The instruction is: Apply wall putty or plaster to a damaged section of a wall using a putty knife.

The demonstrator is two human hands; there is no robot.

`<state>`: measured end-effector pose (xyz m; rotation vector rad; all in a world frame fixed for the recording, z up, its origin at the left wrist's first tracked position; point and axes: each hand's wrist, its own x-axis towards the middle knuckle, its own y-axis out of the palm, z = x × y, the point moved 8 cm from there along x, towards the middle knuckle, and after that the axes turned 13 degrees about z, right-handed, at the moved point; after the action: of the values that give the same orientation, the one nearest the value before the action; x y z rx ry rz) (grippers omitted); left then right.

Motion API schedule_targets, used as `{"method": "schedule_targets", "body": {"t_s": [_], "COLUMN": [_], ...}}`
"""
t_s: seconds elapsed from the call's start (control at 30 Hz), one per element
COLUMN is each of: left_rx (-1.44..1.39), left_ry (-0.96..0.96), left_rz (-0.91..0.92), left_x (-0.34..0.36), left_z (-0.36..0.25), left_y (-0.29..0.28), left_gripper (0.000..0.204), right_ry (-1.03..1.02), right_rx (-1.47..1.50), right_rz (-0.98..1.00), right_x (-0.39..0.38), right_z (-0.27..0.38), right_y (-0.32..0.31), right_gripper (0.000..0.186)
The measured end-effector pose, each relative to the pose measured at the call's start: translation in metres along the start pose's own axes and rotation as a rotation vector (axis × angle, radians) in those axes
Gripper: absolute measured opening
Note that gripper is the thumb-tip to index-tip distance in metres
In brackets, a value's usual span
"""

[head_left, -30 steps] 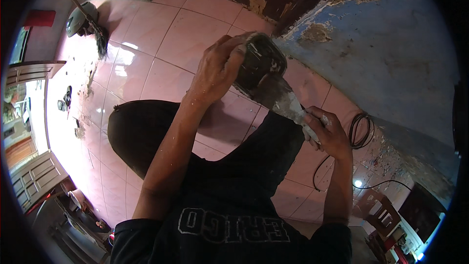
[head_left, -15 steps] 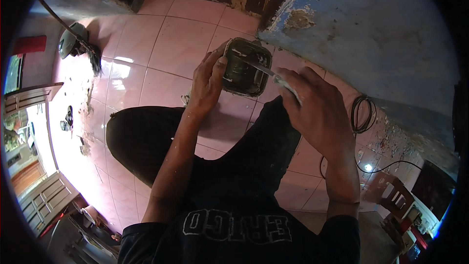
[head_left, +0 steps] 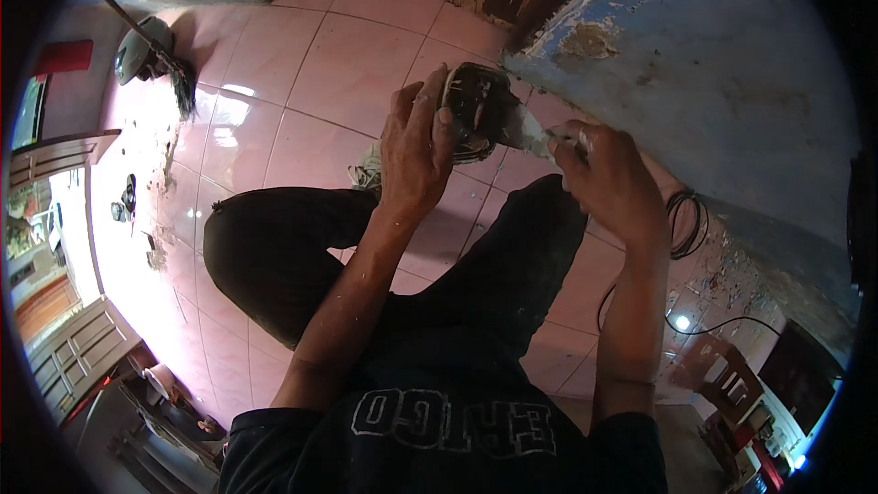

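Tub [head_left: 465,108] and scraper [head_left: 523,128] have both turned since half a second ago: the tub, which showed its mouth almost squarely then, is now tipped and looks narrower, and the scraper's blade, seen edge-on before, now presents its broad face. With that turn the right hand [head_left: 602,167] has rolled over too and sits a little farther toward two o'clock from the seated person.

From where I stand, the tub is out in front of the person at roughly half past twelve, beyond the knees. The left hand [head_left: 416,139] grips it from its nine o'clock side, fingers laid along the wall and thumb near the rim, hardly opened wider than the tub's edge needs. At the tub's four o'clock, the right hand is closed around the scraper's handle, most of which its fingers hide. The blade points back toward ten o'clock and its end overlaps the tub's mouth; whether it touches the inside, I cannot tell. Smears mark the dark interior.

A pale crumpled cloth [head_left: 366,171] shows just beside the left hand at eight o'clock, against the pink tiled floor [head_left: 352,59]. Coiled black cable [head_left: 688,224] lies at four o'clock from the right hand, near the worn blue wall [head_left: 713,91].
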<state>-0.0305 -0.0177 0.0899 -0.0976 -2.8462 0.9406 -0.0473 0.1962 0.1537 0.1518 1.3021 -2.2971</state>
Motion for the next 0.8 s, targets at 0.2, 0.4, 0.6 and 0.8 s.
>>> {"method": "schedule_targets", "body": {"t_s": [0.2, 0.4, 0.6, 0.8], "left_rx": [0.052, 0.014, 0.084, 0.112], "left_ry": [0.020, 0.012, 0.026, 0.076], "left_rz": [0.072, 0.093, 0.147, 0.164], "left_x": [-0.007, -0.010, -0.012, -0.015], "left_z": [0.000, 0.001, -0.001, -0.005], "left_y": [0.012, 0.017, 0.031, 0.038], "left_gripper": [0.045, 0.043, 0.047, 0.055], "right_ry": [0.072, 0.104, -0.139, -0.113], "right_rx": [0.135, 0.102, -0.086, -0.023], "right_rz": [0.341, 0.243, 0.099, -0.015], "right_x": [0.030, 0.035, 0.026, 0.010], "right_z": [-0.016, -0.009, 0.006, 0.011], "right_y": [0.018, 0.023, 0.048, 0.051], "right_gripper": [0.034, 0.030, 0.027, 0.023]}}
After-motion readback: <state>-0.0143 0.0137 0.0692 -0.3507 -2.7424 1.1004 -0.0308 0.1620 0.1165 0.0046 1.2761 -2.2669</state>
